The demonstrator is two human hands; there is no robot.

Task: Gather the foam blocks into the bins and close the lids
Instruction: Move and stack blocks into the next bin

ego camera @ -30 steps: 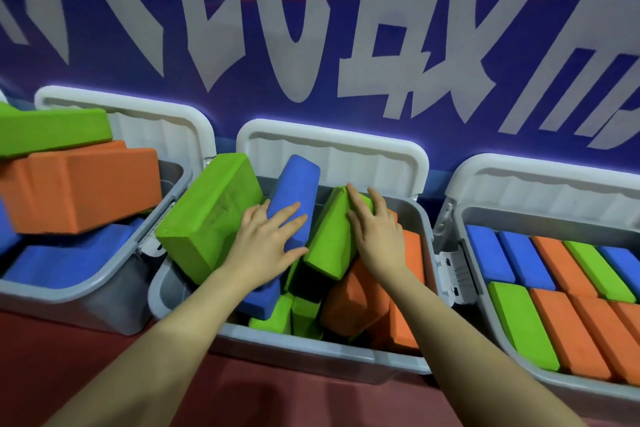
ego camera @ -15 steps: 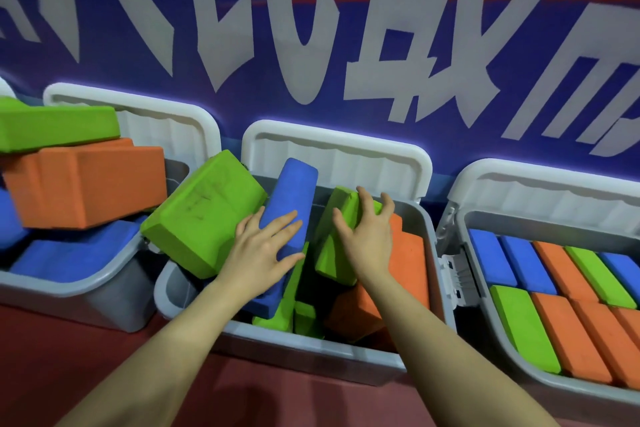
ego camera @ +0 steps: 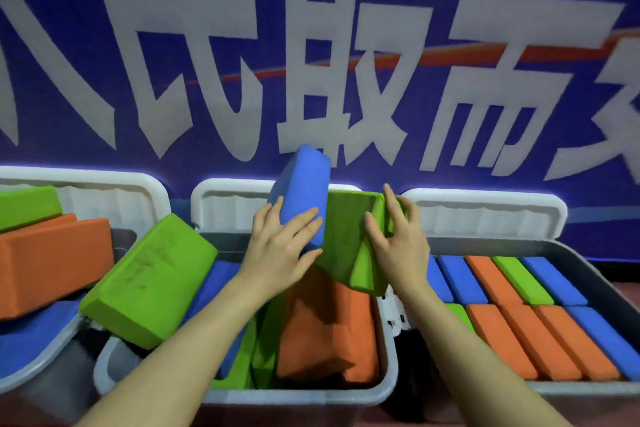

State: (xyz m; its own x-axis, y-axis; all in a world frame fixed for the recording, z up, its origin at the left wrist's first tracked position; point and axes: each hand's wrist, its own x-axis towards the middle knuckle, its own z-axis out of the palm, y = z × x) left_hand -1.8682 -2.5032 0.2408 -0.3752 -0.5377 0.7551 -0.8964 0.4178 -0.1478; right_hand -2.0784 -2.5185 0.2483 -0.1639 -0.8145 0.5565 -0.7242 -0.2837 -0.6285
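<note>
At frame centre, the grey plastic middle bin is overfilled and jumbled, so the step is rearranging. The left hand grips a raised blue foam block; the right hand grips a green foam block. Next they probably need laying flat, so the lid shuts.

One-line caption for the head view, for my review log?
Left hand holds a blue block and right hand a green block above the jumbled middle bin.

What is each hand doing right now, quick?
Left hand: grips the lifted blue block.
Right hand: grips the lifted green block.
</note>
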